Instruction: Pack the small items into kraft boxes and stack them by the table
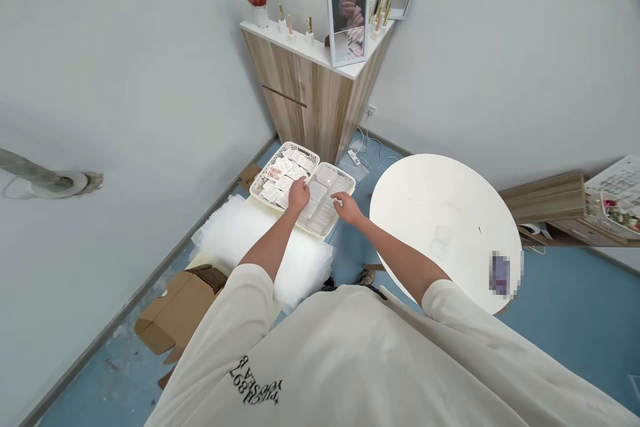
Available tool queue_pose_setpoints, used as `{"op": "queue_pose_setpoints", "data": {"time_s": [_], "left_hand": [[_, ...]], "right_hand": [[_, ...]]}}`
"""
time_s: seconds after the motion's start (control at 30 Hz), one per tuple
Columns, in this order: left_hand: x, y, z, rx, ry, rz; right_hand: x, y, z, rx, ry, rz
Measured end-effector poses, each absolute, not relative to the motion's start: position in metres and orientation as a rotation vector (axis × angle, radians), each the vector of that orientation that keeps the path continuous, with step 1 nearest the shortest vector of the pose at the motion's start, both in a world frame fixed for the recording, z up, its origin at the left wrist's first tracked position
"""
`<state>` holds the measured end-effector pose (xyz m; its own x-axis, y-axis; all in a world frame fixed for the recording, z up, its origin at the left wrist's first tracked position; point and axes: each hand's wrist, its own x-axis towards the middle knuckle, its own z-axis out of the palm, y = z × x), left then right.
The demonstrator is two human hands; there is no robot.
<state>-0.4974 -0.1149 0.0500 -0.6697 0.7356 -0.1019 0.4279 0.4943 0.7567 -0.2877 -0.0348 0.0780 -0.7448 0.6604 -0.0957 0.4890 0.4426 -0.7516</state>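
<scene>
**Two hands, two baskets: slow fingers win with clear boxes**

So the card basket (261,194) sits right beside the box basket (352,185). One has a loose layer of printed cards (283,183), the other a load of clear boxes (319,191). Can't tell what's propping the baskets up; there's a heap of white wrap (240,230) by their near side.

Left hand (299,195) is over where the two rims meet, fingers curled in. Can't tell if they've got hold of anything. Right hand (349,208) is at the outer side of the box basket, thumb and fingertips a little apart, nothing obvious between them. Can't tell if it's touching a box.

My take for handling these: go for the box edges, not the flat faces, since thin clear plastic probably flexes or slips. Use the left to steady the neighbours while the right works one box at a time. I'd keep the left wrist up too, because dragging it could shove those cards around.
</scene>
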Motion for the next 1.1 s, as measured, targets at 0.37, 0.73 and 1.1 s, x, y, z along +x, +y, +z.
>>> {"op": "queue_pose_setpoints", "data": {"time_s": [0.37, 0.73, 1.1], "left_hand": [[-0.549, -0.072, 0.046, 1.296, 2.341, 0.516], [-0.549, -0.085, 0.065, 1.193, 2.432, 0.669], [-0.505, -0.081, 0.101, 1.008, 2.138, 1.265]], "right_hand": [[-0.303, -0.035, 0.079, -1.100, -2.431, 1.315], [-0.301, -0.030, 0.076, -1.121, -2.422, 1.311], [-0.282, -0.006, 0.082, -1.231, -2.160, 1.302]]}}
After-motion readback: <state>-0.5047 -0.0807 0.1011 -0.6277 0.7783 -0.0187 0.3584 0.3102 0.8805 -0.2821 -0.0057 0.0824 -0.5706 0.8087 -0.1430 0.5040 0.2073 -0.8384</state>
